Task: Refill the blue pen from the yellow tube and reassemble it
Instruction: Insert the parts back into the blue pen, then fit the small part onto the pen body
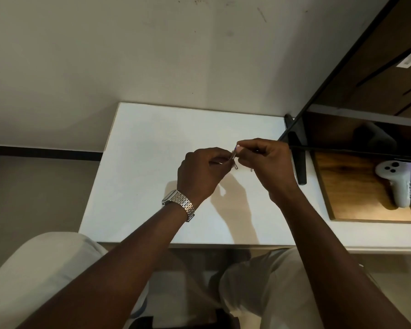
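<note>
Both hands meet above the middle of a white table (133,186), fingertips nearly touching. The left hand (201,172), with a metal-link watch (179,203) on its wrist, pinches a thin, pale pen part (233,156) between thumb and fingers; the part slants up toward the right hand (266,162). The right hand is closed in a pinch on the upper end of the same small piece, where a trace of blue shows, but too little of it is visible to tell which part of the pen it is. To the far right, a white controller (394,184) lies on a wooden board (347,193), below a dark monitor (365,129) on its stand.
</note>
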Demonstrator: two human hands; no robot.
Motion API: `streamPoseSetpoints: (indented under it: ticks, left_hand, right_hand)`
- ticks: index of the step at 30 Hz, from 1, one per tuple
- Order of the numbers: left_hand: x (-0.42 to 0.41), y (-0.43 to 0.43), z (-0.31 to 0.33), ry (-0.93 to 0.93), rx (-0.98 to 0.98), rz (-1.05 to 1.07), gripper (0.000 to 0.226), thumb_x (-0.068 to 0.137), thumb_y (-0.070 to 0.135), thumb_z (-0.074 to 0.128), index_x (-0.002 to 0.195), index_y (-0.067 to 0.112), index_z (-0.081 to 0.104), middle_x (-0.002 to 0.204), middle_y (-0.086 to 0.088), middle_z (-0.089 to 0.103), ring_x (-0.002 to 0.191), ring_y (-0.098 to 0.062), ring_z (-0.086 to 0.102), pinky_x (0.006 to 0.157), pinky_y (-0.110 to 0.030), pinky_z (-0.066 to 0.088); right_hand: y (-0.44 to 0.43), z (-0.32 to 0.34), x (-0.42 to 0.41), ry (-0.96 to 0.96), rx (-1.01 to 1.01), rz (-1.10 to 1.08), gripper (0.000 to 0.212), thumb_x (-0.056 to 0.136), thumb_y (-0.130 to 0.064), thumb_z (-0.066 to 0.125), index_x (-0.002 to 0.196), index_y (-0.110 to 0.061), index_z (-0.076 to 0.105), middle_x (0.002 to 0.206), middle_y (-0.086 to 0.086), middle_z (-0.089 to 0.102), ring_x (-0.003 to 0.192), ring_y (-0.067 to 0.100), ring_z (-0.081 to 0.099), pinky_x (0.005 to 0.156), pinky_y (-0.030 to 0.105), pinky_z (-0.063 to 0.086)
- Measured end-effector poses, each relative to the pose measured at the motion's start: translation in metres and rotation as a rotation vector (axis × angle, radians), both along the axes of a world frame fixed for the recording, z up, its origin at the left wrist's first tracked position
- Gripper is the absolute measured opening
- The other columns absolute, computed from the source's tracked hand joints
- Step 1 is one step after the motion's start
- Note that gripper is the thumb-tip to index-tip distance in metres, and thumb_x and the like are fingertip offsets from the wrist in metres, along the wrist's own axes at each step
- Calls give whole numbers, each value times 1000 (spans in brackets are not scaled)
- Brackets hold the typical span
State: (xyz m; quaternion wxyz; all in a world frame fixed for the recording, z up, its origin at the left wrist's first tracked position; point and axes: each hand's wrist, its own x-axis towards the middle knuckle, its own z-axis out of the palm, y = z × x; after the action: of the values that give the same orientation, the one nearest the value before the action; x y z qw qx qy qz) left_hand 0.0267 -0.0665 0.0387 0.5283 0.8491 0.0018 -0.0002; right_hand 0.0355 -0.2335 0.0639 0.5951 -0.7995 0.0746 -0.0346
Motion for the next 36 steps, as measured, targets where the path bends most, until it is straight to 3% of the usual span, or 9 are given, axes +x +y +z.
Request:
streamPoseSetpoints:
  ticks: [5, 8, 12, 17, 21, 27, 29, 33, 36]
  left_hand:
    - [2, 3, -1, 6, -62, 24, 17, 83, 39, 78, 96, 29, 82, 86, 12, 83, 86, -8, 79, 81, -42, 62]
    - [5, 5, -2, 22, -102, 49, 17, 81, 38, 81, 95, 28, 83, 86, 12, 82, 87, -6, 78, 84, -43, 62]
    - [6, 7, -5, 11, -107, 65, 15, 80, 39, 82, 93, 31, 83, 86, 13, 82, 85, -4, 78, 82, -44, 63]
    - [6, 8, -9, 20, -113, 63, 16, 79, 39, 82, 93, 30, 82, 85, 13, 82, 84, -4, 78, 82, -45, 63]
    - [5, 6, -10, 24, -106, 53, 19, 79, 41, 81, 94, 30, 83, 86, 13, 82, 84, -4, 78, 81, -44, 63]
    - [5, 7, -8, 33, -115, 61, 16, 80, 38, 84, 94, 30, 82, 85, 13, 82, 84, -4, 78, 83, -43, 63]
    - [4, 7, -8, 44, -124, 61, 17, 79, 39, 84, 93, 30, 82, 85, 13, 82, 85, -5, 78, 84, -44, 63]
    - [2, 7, -5, 41, -123, 57, 19, 78, 41, 83, 93, 29, 83, 85, 13, 82, 84, -5, 78, 84, -44, 63]
    - [1, 5, -5, 34, -109, 44, 18, 81, 39, 84, 96, 28, 82, 86, 12, 82, 83, -6, 78, 83, -45, 63]
  right_hand:
    - [-19, -12, 8, 15, 173, -173, 15, 91, -1, 70, 94, -12, 80, 85, 4, 78, 84, 27, 80, 73, 37, 64]
    - [-26, -32, 19, 77, -180, -119, 14, 90, -2, 71, 98, -9, 81, 87, 9, 77, 78, 26, 73, 75, 43, 61]
    - [-23, -48, 26, 98, -608, 23, 18, 90, -9, 71, 105, -9, 82, 108, 8, 81, 99, 25, 74, 85, 25, 51]
    - [-29, -54, 28, 222, -777, 3, 28, 87, -5, 67, 111, -8, 81, 114, 12, 79, 109, 32, 71, 88, 29, 53]
    - [-24, -58, 27, 252, -942, 50, 23, 86, -3, 64, 103, -2, 79, 108, 15, 78, 101, 35, 70, 83, 35, 54]
    - [-23, -58, 27, 282, -962, 19, 28, 85, -3, 64, 110, -10, 73, 111, 12, 73, 102, 35, 67, 76, 30, 44]
    - [-22, -55, 26, 229, -846, -5, 26, 91, -3, 60, 112, -13, 71, 110, 9, 73, 101, 31, 67, 80, 31, 46]
    - [-13, -16, 30, 97, -47, -86, 23, 97, -6, 66, 103, -28, 72, 92, -6, 74, 85, 10, 67, 71, 29, 56]
    - [4, 12, 29, 43, 111, 62, 22, 97, -14, 68, 98, -36, 73, 88, -9, 72, 83, 3, 68, 67, 21, 58]
